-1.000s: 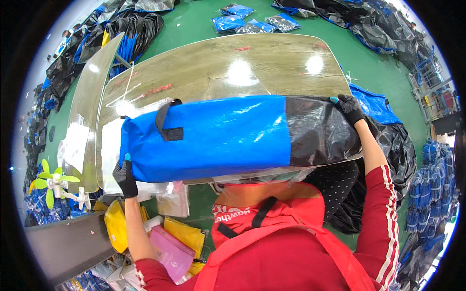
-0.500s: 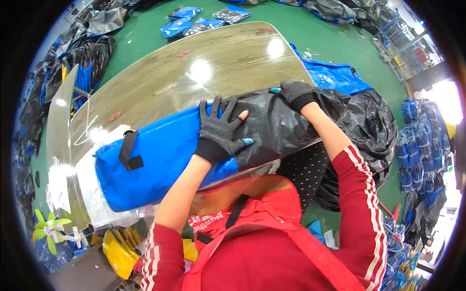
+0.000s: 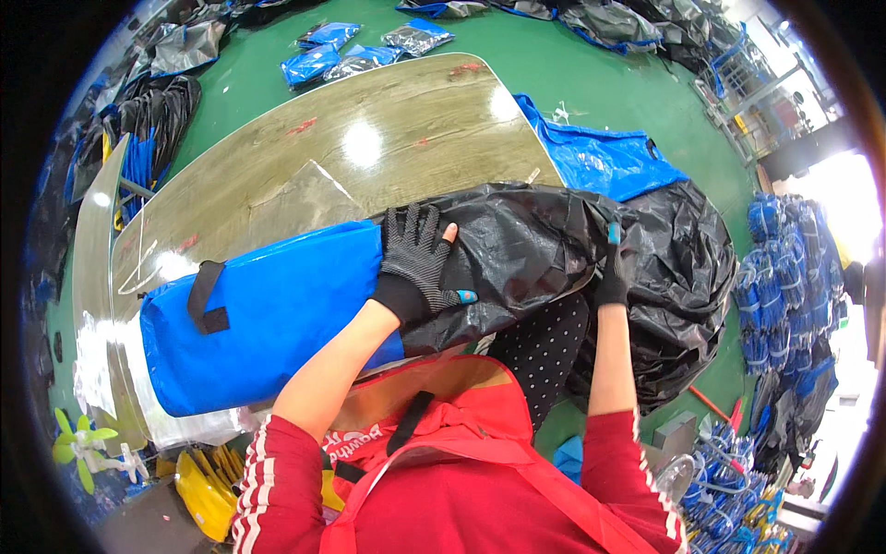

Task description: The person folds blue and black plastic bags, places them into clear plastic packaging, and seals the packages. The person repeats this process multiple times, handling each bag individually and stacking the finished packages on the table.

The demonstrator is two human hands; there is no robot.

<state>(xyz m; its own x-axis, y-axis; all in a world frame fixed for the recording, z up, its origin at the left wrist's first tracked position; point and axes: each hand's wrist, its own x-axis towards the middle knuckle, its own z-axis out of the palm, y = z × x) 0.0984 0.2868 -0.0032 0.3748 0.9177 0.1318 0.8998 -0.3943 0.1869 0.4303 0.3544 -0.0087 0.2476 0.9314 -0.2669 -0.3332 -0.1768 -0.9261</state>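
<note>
A long bag of blue and black plastic sheeting lies flattened along the near edge of a wood-grain table. A black strap shows on its blue part. My left hand, in a dark knit glove with bare or blue fingertips, presses on the black part beside the blue seam, fingers spread. My right hand, gloved alike, is edge-on against the bunched black sheeting to the right. One blue fingertip shows there; the other fingers blend into the dark plastic, so their grip is unclear.
More black sheeting hangs off the table's right end, with a blue piece behind it. Folded blue-and-black packets lie on the green floor beyond. Bundled blue items hang at the right. A small green-bladed fan stands lower left.
My right hand has come nearer and to the right, from the sheeting's far edge to the bunched part. The black sheeting now bulges more. My left hand stays spread on the bag.
</note>
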